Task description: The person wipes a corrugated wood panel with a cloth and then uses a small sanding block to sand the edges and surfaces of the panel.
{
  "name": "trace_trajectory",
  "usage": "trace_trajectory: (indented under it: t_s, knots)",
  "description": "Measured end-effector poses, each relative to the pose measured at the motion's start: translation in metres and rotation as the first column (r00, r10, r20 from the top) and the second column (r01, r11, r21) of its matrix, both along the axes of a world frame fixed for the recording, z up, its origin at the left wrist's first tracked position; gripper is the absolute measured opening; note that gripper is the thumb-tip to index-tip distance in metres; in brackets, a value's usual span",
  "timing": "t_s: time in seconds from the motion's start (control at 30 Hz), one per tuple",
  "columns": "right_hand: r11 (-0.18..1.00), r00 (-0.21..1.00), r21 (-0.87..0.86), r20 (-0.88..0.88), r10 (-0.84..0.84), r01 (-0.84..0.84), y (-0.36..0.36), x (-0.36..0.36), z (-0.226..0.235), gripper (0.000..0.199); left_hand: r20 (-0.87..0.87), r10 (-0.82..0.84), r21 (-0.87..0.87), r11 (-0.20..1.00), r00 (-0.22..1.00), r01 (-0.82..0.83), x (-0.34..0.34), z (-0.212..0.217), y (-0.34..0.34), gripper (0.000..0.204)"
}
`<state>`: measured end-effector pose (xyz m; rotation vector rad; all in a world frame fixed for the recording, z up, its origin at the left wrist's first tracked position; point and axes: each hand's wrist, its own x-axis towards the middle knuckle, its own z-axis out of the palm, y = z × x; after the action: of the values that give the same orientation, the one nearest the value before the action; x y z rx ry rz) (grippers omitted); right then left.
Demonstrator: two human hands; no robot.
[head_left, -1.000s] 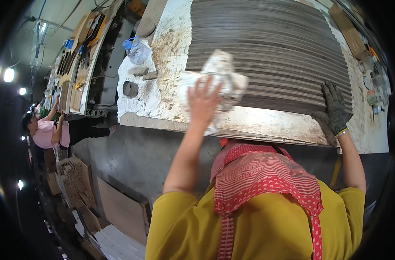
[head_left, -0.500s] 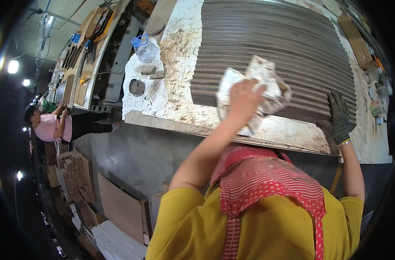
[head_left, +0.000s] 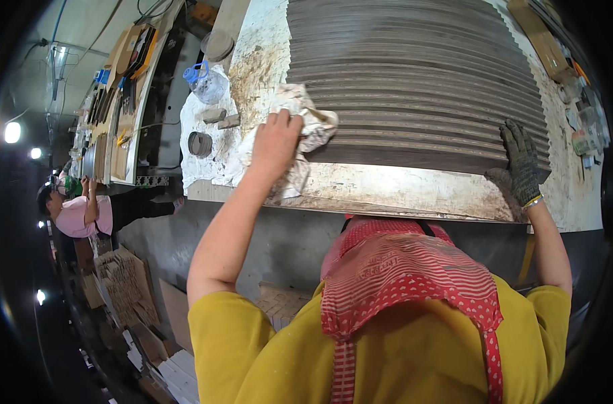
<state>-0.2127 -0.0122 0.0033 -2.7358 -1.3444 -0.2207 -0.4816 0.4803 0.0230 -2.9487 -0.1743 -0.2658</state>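
Note:
Many long grey-brown strips (head_left: 414, 87) lie side by side in rows across the table. My bare left hand (head_left: 277, 141) is closed over a crumpled white cloth with dark marks (head_left: 316, 128), pressing it at the left ends of the near strips. On the right, my right hand (head_left: 520, 158) wears a dark knitted glove with its fingers stretched out. It lies flat on the right ends of the near strips. Beside it, a brown fuzzy pad or cloth (head_left: 503, 188) sits at the near edge; its kind is unclear.
Left on the table are a clear plastic jug with a blue cap (head_left: 207, 84), a round tin (head_left: 200, 144) and small blocks (head_left: 229, 121). A cardboard box (head_left: 542, 40) stands far right. Another person in pink (head_left: 84, 214) works at a bench on the left.
My left hand has swept the cloth leftward along the near strips to their left ends. The gloved right hand stays on the right ends. The whole view has shifted slightly.

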Motion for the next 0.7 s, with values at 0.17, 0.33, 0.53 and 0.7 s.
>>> trace_trajectory:
  t_s: [0.17,0.33,0.53,0.7]
  knots:
    - [1.0,1.0,0.002,0.022,0.015,-0.015,-0.001,0.002,-0.002,0.114,-0.041,0.25,-0.059,0.966,0.967,-0.252,-0.037,0.036,0.041,0.027]
    - [1.0,1.0,-0.012,0.014,0.012,-0.012,-0.003,0.004,-0.003,0.115,0.266,0.186,-0.425,0.903,0.946,-0.058,0.007,0.048,-0.026,0.034]
    - [0.999,1.0,-0.04,0.025,0.009,-0.008,-0.004,0.006,-0.008,0.114,-0.087,0.126,-0.17,0.976,0.988,-0.139,-0.006,0.018,0.013,0.028]
    - [1.0,0.999,-0.005,0.032,0.025,-0.025,-0.007,0.007,-0.01,0.111,0.05,0.392,-0.262,0.893,0.919,-0.367,-0.058,0.035,0.068,0.029]
